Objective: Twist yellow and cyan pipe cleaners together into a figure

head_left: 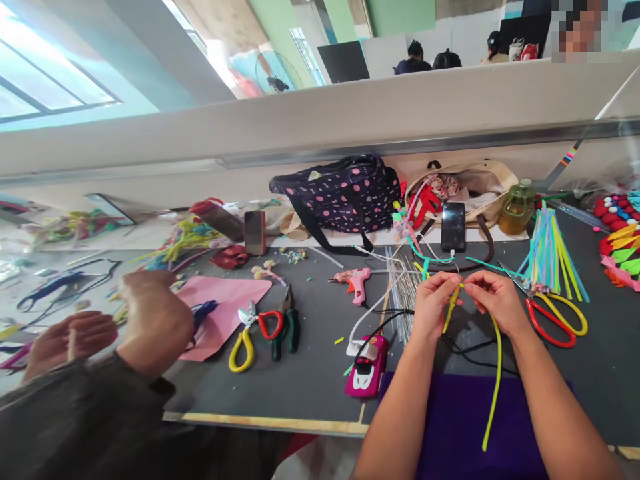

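The grey bench (pixel 320 387) spreads widest before me; the dark patterned bag (pixel 345 193) sits toward its far side; nearer and to my right, a bundle of coloured stems (pixel 555 257) fans out, yellow, blue and lilac among them; my left hand (pixel 443 297) and right hand (pixel 495 300) come next, raised above the bench with their fingertips almost meeting; the red-and-yellow scissors (pixel 536 295) lie just beyond my right wrist, and the pink glue gun (pixel 356 283) rests well to my left; slimmest is the yellow fuzzy stem (pixel 497 373), held between both hands, one part slanting down beneath the left, a long loose tail hanging below the right; the left pinches it between thumb and finger, and the right grips it likewise; I judge the step to be bending or twisting it at the pinch; the next move calls for a steady left pinch while the right guides the tail.
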`<move>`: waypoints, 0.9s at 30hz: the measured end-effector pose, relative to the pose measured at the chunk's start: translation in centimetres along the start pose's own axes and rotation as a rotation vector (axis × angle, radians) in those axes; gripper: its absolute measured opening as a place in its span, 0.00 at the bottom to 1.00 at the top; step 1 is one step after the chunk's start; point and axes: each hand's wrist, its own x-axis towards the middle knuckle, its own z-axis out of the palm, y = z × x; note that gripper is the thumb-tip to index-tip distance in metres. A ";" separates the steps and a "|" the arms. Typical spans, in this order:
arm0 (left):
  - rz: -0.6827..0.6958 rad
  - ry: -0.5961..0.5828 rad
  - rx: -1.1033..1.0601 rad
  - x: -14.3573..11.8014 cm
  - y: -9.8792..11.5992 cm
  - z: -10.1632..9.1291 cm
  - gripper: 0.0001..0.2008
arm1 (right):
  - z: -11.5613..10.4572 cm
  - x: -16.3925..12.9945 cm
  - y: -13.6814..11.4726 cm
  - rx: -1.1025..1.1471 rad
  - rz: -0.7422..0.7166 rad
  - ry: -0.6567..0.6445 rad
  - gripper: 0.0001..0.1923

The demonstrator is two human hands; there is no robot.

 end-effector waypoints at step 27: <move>0.076 0.022 0.058 -0.3 0.2 0.3 0.10 | 0.2 0.0 -0.3 -0.048 -0.070 0.031 0.10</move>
